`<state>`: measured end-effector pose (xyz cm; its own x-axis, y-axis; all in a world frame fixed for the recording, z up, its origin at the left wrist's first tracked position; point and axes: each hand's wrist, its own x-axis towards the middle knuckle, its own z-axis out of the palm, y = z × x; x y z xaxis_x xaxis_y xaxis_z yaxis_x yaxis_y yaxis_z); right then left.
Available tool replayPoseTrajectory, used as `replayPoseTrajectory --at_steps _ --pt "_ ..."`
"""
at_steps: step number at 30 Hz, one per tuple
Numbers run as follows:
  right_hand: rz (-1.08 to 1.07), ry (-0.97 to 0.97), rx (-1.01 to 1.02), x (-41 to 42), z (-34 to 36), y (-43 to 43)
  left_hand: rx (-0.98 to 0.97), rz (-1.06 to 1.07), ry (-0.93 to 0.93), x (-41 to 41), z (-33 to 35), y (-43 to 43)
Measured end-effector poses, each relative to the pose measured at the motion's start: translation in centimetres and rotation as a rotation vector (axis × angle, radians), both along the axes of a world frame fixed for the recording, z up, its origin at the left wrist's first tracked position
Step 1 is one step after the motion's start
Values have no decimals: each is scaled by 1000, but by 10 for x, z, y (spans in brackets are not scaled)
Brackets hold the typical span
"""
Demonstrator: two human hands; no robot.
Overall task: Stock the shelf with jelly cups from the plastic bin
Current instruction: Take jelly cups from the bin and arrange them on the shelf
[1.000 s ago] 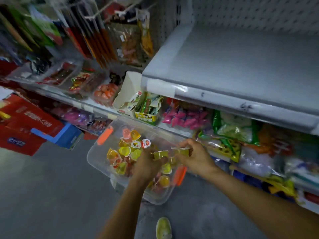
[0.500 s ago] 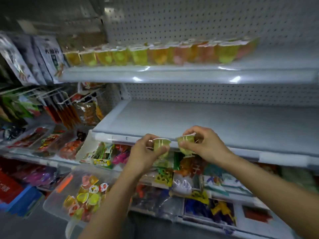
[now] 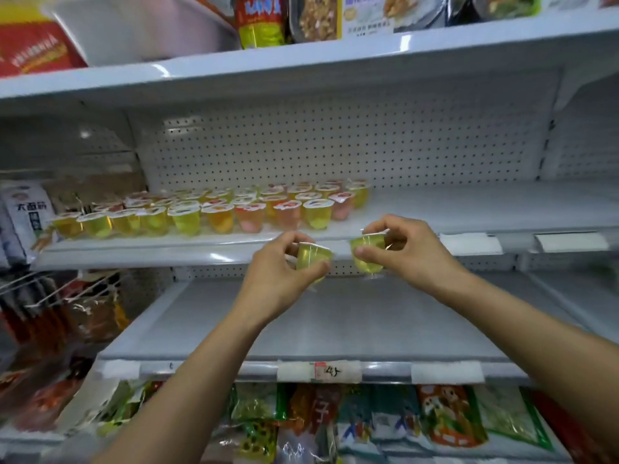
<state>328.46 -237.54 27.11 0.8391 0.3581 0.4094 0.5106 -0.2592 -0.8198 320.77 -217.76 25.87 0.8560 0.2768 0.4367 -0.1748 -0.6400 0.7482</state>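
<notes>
My left hand (image 3: 278, 272) grips a yellow-green jelly cup (image 3: 313, 259) between thumb and fingers. My right hand (image 3: 407, 249) pinches a second yellow-green jelly cup (image 3: 366, 254). Both cups hang side by side just in front of the white shelf's front edge (image 3: 201, 254). On that shelf stand several rows of jelly cups (image 3: 214, 209), yellow, orange and pink, filling its left part up to about the middle. The shelf surface (image 3: 469, 205) to the right of the rows is bare. The plastic bin is out of view.
Below is a bare grey shelf (image 3: 335, 323) with a price strip (image 3: 318, 371). Snack bags (image 3: 368, 423) fill the level under it. Packets hang on hooks (image 3: 50, 296) at the left. Bags and a white tub (image 3: 140, 28) stand on the top shelf.
Both hands lifted a cup each out of the bin and rose to the jelly-cup shelf. My view tilted upward, so the bin dropped out of sight.
</notes>
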Motion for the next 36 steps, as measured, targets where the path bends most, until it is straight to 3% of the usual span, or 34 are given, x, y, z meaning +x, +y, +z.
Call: replayPoseTrajectory --at_steps 8,15,27,29,31,34,36 --pt "-148 -80 -5 74 39 8 81 43 -99 52 45 7" --pt "-222 -85 -110 139 33 29 104 17 -118 93 60 16" --pt "-263 -88 -311 169 23 25 128 6 -138 114 61 13" --pt "-297 -148 -406 163 26 20 128 10 -147 113 61 11" --pt "-351 -290 -374 149 33 17 120 11 -155 113 60 8" --pt "-105 -310 -29 110 50 23 104 14 -179 115 61 2" --pt "125 -205 6 88 58 29 96 13 -192 115 64 -3"
